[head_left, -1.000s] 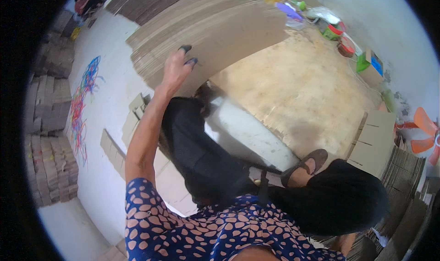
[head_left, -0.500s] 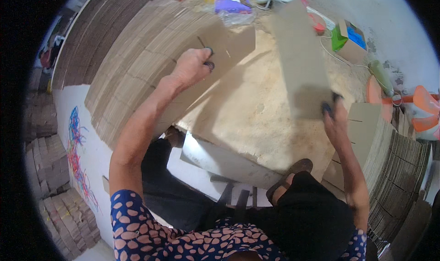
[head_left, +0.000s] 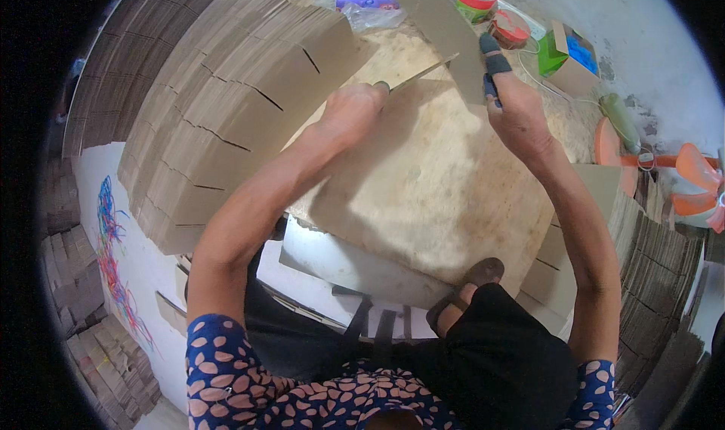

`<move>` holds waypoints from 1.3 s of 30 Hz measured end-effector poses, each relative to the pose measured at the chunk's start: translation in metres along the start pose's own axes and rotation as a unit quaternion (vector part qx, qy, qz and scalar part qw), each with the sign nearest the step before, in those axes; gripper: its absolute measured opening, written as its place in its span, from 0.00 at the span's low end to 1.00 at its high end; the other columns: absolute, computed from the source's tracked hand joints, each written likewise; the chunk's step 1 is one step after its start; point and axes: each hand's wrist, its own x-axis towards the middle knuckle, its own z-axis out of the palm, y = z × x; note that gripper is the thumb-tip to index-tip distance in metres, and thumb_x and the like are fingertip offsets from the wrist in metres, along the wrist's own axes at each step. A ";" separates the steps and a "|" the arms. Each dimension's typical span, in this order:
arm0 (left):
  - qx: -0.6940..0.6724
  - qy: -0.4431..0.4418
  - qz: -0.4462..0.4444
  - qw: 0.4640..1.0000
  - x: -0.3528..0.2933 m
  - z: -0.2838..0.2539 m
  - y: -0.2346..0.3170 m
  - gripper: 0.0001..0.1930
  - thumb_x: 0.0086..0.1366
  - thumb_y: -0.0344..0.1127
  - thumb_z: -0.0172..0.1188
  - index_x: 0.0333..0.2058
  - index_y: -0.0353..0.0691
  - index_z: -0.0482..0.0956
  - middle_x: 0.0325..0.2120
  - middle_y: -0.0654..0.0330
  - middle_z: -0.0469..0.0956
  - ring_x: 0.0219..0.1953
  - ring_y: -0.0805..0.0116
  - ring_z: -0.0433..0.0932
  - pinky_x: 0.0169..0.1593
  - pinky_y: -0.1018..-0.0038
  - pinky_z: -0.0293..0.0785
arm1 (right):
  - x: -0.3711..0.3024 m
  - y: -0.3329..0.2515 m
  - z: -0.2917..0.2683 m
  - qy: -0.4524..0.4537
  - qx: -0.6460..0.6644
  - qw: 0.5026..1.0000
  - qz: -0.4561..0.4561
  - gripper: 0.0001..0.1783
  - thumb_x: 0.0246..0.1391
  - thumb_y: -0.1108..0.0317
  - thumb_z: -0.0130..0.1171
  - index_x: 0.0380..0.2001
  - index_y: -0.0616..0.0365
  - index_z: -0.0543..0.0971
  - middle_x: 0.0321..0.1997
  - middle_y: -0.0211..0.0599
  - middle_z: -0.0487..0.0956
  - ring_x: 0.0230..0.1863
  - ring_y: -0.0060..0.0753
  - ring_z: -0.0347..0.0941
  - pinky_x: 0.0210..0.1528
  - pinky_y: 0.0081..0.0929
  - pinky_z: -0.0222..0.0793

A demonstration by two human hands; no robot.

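And there it was: the left hand [head_left: 349,116], over the slotted cardboard stack [head_left: 226,120] half a second earlier, had come clear of it and swung inward, its fingers pinched together on a thin cardboard piece [head_left: 424,71] seen nearly edge-on. The right hand [head_left: 521,120] had moved too! A half-second earlier it had its cardboard sheet [head_left: 445,33] farther to the right; now that sheet leaned up and leftward, its near end clamped between thumb and fingers, with dark finger covers [head_left: 497,64] plain to see. So both hands were loaded, one piece apiece, and the action, to judge by it, had passed from drawing off the stack to handling two pieces at once. They hung over the pale wooden board [head_left: 408,196], the far tip of the left piece right up by the face of the right one, though whether they touched could not be told. Off to the left, the big stack stood with its dark slots showing; over on the right, past the forearm, the second cardboard stack [head_left: 653,279] sat untouched by either hand.
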 end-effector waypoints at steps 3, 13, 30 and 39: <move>-0.007 0.070 -0.012 0.997 0.000 0.007 0.005 0.06 0.50 0.30 0.56 0.28 0.38 0.70 0.30 0.47 0.76 0.36 0.45 0.75 0.36 0.55 0.71 | -0.004 -0.002 -0.005 0.020 -0.003 0.999 0.028 0.30 0.44 0.78 0.52 0.55 0.61 0.64 0.31 0.53 0.75 0.29 0.56 0.72 0.30 0.46 0.68; 0.095 0.053 -0.073 0.991 0.000 -0.044 -0.066 0.08 0.51 0.33 0.55 0.31 0.42 0.77 0.32 0.49 0.77 0.40 0.50 0.75 0.41 0.57 0.71 | -0.035 0.018 -0.007 0.056 0.012 0.989 0.133 0.17 0.42 0.78 0.54 0.40 0.63 0.69 0.26 0.55 0.74 0.28 0.57 0.72 0.29 0.45 0.68; 0.047 0.002 -0.047 0.998 -0.005 -0.050 -0.049 0.06 0.55 0.30 0.51 0.30 0.38 0.74 0.28 0.45 0.77 0.36 0.46 0.77 0.37 0.54 0.71 | 0.015 0.003 0.040 -0.011 0.016 0.998 0.068 0.29 0.44 0.79 0.52 0.54 0.60 0.64 0.29 0.51 0.75 0.28 0.55 0.72 0.28 0.45 0.68; 0.027 -0.038 -0.003 0.999 -0.003 -0.001 -0.015 0.07 0.52 0.28 0.52 0.32 0.35 0.73 0.27 0.45 0.77 0.35 0.45 0.77 0.36 0.56 0.72 | 0.005 -0.021 0.018 -0.002 0.031 0.999 0.038 0.32 0.45 0.79 0.50 0.58 0.57 0.62 0.35 0.52 0.75 0.31 0.55 0.72 0.31 0.44 0.69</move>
